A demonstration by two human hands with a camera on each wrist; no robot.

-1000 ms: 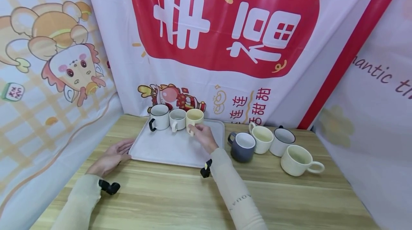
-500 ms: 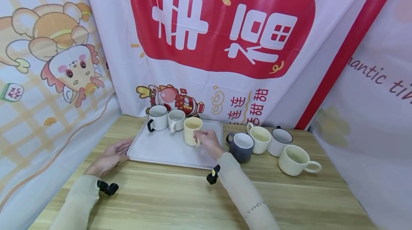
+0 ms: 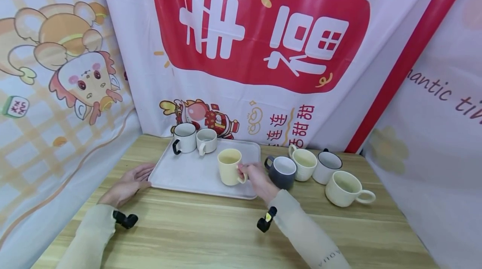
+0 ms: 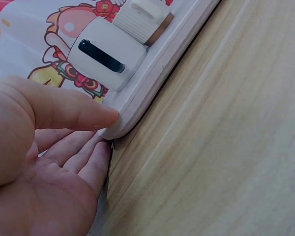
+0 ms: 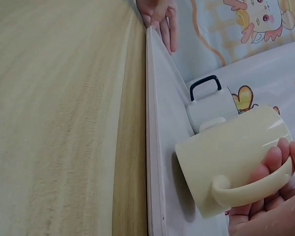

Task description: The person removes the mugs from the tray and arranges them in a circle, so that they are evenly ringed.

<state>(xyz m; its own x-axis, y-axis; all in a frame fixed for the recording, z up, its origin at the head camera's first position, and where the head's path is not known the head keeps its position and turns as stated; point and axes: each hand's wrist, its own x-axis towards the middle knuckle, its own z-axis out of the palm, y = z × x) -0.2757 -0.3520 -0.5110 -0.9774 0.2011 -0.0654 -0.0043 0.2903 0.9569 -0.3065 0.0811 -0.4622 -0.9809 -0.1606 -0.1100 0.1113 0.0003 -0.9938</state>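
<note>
My right hand (image 3: pixel 259 179) grips the handle of a pale yellow mug (image 3: pixel 228 169) over the right part of a white tray (image 3: pixel 188 179). In the right wrist view the mug (image 5: pixel 231 157) is tilted, with its shadow on the tray below. My left hand (image 3: pixel 129 183) has its fingers extended at the tray's front left corner. The left wrist view shows its thumb tip (image 4: pixel 108 117) at the tray rim. At the tray's back left stand a white mug (image 3: pixel 185 140) with a black rim and handle and a ribbed white cup (image 3: pixel 208 143).
Right of the tray, on the wooden table (image 3: pixel 211 235), stand a dark grey mug (image 3: pixel 282 175), a cream mug (image 3: pixel 306 166), a white mug with a dark rim (image 3: pixel 326 169) and a wide cream mug (image 3: pixel 340 193). A printed cloth (image 3: pixel 241 101) hangs behind the table.
My right hand has drawn the yellow mug from beside the ribbed cup at the back of the tray, forward and slightly right. My left hand has stayed at the tray corner.
</note>
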